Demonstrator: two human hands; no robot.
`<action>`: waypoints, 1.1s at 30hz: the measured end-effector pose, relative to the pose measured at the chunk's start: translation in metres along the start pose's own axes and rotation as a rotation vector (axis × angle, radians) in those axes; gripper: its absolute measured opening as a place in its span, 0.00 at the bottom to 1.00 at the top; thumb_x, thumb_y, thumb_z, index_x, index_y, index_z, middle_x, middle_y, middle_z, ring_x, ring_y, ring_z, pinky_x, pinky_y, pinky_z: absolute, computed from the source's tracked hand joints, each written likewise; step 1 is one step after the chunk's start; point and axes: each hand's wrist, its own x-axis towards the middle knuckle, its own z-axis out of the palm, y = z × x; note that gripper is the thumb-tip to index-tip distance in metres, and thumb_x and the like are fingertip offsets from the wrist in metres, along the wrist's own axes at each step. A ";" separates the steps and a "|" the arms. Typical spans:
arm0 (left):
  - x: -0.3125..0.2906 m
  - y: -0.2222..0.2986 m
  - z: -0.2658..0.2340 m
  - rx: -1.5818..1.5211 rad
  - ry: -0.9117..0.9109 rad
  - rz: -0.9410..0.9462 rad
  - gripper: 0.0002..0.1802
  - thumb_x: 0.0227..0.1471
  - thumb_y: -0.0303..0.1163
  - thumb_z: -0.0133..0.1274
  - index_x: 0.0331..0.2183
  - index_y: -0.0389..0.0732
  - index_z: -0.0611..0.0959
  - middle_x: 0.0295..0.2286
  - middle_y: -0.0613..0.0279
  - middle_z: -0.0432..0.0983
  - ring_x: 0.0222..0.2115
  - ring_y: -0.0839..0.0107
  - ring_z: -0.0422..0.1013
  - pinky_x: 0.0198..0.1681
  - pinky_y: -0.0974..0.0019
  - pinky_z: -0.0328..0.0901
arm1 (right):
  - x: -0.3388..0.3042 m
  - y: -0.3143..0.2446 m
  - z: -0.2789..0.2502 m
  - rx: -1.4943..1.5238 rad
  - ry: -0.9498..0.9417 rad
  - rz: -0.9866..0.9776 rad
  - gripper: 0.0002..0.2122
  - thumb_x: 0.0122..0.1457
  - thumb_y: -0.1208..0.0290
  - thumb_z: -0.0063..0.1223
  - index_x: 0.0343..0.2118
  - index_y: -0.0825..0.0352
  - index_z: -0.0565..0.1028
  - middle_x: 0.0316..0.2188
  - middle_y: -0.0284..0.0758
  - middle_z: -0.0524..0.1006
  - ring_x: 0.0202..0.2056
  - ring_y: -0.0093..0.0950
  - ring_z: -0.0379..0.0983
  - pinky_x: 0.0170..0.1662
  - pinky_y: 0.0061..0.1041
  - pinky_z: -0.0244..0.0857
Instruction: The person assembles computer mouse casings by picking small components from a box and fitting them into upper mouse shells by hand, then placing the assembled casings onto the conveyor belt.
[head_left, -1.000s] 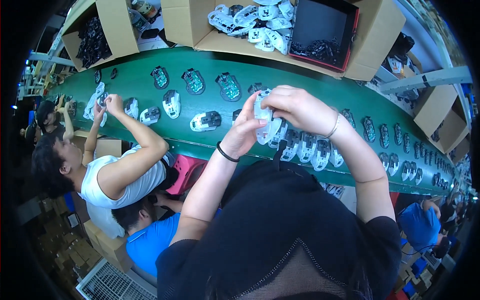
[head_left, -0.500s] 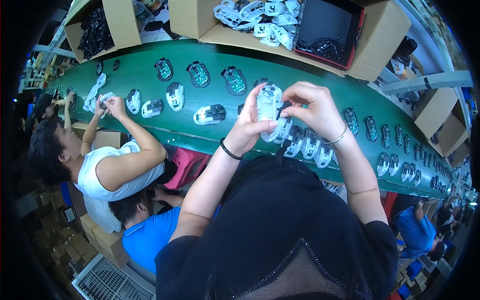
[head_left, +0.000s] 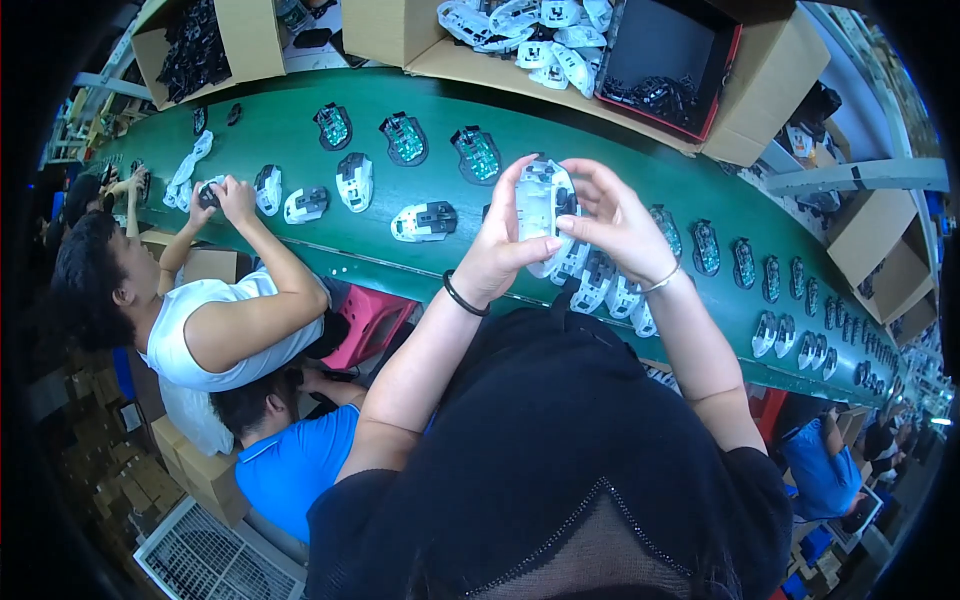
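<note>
A white computer mouse shell [head_left: 535, 210] is held up over the green table, its hollow inside facing me. My left hand [head_left: 503, 232] grips its left edge, thumb across the lower end. On its right side my right hand [head_left: 618, 222] is closed, with the thumb pressing at a small black part [head_left: 566, 201] set along the shell's edge. Just below my hands several white and black mouse shells [head_left: 596, 282] stand in a row. To the left lies another white shell with a black top [head_left: 423, 222]. Beyond it sits a black mouse base with a green circuit board [head_left: 476, 155].
The green table [head_left: 400, 277] carries rows of mouse bases and shells both ways. A cardboard box [head_left: 470, 68] at the back holds white shells [head_left: 556, 45] and a black tray [head_left: 660, 60] of small black parts. At left a co-worker in white [head_left: 235, 325] handles a dark part.
My right fingers have shifted from pinching the black part above the shell to wrapping its right side. The black part now lies against the shell's edge. The left hand keeps its grip.
</note>
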 end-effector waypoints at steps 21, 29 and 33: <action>-0.016 0.013 -0.067 0.012 0.136 0.093 0.52 0.31 0.23 0.62 0.56 0.48 0.52 0.47 0.63 0.58 0.50 0.68 0.57 0.53 0.63 0.55 | 0.062 0.053 0.054 0.279 -0.056 -0.031 0.22 0.49 0.81 0.52 0.48 0.64 0.64 0.44 0.32 0.67 0.47 0.23 0.62 0.50 0.24 0.57; -0.036 0.035 -0.127 -0.327 0.358 0.143 0.45 0.37 0.18 0.58 0.54 0.52 0.55 0.44 0.63 0.62 0.44 0.66 0.65 0.47 0.61 0.63 | 0.278 0.046 -0.027 -1.519 0.276 -0.474 0.05 0.46 0.72 0.50 0.24 0.63 0.77 0.25 0.34 0.75 0.35 0.34 0.68 0.39 0.37 0.58; -0.037 0.035 -0.143 -0.216 0.536 0.132 0.39 0.44 0.22 0.53 0.55 0.50 0.55 0.43 0.62 0.65 0.41 0.65 0.67 0.43 0.58 0.67 | 0.335 0.061 -0.057 -1.936 0.220 -0.601 0.06 0.47 0.73 0.45 0.22 0.59 0.76 0.26 0.34 0.73 0.37 0.31 0.68 0.40 0.32 0.58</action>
